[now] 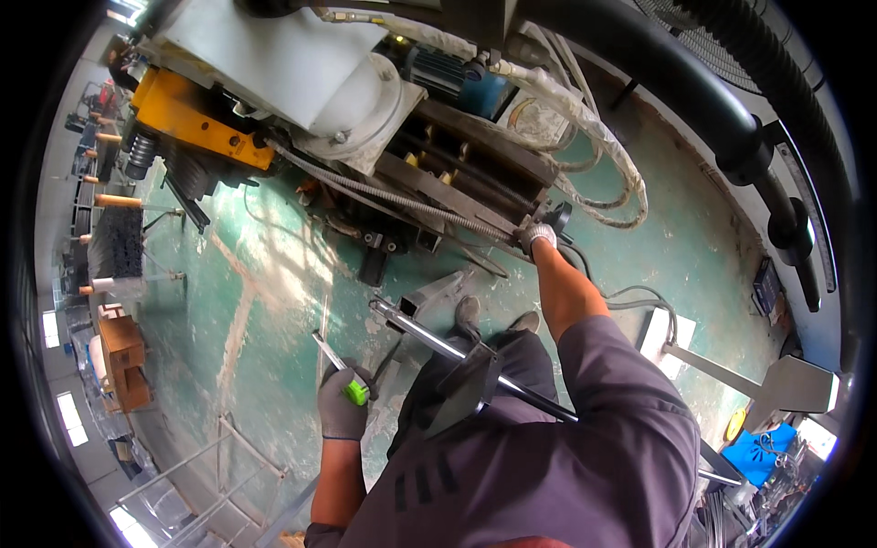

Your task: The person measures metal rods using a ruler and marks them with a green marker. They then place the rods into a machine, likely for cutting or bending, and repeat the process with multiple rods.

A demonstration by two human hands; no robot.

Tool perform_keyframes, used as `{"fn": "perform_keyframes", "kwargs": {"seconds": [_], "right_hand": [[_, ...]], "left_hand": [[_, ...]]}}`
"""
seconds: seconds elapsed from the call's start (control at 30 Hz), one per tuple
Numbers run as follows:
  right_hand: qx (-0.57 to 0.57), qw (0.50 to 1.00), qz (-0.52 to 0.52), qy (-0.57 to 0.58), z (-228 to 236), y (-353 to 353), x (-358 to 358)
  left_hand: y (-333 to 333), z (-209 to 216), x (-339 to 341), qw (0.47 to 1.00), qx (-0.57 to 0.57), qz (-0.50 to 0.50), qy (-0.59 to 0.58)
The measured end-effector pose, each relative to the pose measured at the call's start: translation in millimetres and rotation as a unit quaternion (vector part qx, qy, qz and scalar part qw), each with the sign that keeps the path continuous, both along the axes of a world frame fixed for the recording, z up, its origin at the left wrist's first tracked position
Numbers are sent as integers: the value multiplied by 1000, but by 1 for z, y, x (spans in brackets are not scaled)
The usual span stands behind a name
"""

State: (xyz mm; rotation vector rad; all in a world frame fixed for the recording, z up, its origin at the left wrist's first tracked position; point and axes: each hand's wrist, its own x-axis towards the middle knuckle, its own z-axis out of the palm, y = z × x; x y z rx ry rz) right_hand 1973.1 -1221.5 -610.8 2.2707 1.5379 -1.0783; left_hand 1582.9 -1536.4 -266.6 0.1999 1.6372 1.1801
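My left hand, in a grey glove, is closed around a green-handled tool. A narrow metal blade or shaft sticks out of the tool past my fingers; its exact kind is unclear. My right arm stretches forward to the end of a machine's slide bed. There my right hand, in a pale glove, curls at the corner of the bed, just beside a round black knob or handwheel. What those fingers grip is hidden. A shiny metal bar with a dark bracket crosses in front of my body.
A white machine housing and an orange block rise ahead. A ridged flexible conduit runs along the bed. Pale hoses loop at the right. A metal pedestal stands right; a metal frame is lower left.
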Motion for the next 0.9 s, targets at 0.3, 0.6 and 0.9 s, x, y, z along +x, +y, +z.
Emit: {"fn": "perform_keyframes", "kwargs": {"seconds": [0.3,0.6,0.9], "right_hand": [[248,965,24,81,159,-27,39],[356,935,-8,3,396,-185,157],[648,651,-331,216,489,-411,209]], "left_hand": [[-6,-68,10,912,-77,-335,224],[63,-121,47,747,36,-649,139],[13,-72,181,508,-67,-803,304]]}}
